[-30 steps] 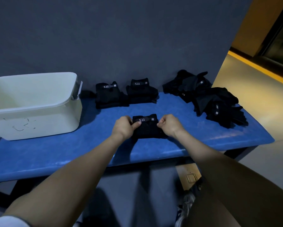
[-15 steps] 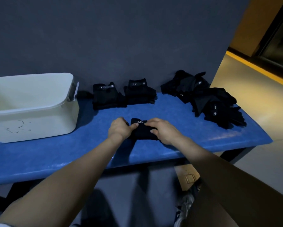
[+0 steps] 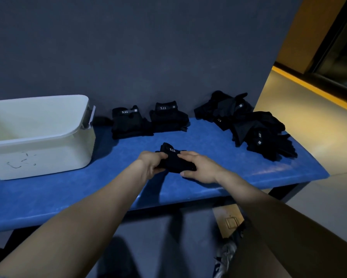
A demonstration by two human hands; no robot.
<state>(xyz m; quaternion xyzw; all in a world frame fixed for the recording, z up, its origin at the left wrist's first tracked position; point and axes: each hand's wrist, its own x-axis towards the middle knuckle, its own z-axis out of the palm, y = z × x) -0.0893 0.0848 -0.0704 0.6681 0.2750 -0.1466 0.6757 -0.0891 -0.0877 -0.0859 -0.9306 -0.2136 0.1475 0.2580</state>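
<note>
A folded black sock bundle [image 3: 173, 159] with a white "5.11" mark lies on the blue table [image 3: 108, 173], near its front middle. My left hand [image 3: 151, 164] grips the bundle's left side with curled fingers. My right hand [image 3: 198, 166] holds its right side, fingers over the top and thumb at the near edge. Two folded black bundles [image 3: 128, 123] [image 3: 168, 117] sit side by side at the back by the wall. A loose heap of black socks [image 3: 249, 125] covers the back right of the table.
A white plastic tub [image 3: 38, 137] stands on the table's left part, its inside showing nothing. A dark grey wall runs behind the table. The table's right end drops off to a pale floor [image 3: 319, 197]; a shoe [image 3: 226, 255] shows below.
Both hands have closed in over the bundle; the right hand slid left across its top. The bundle has turned slightly, its label now tilted.
</note>
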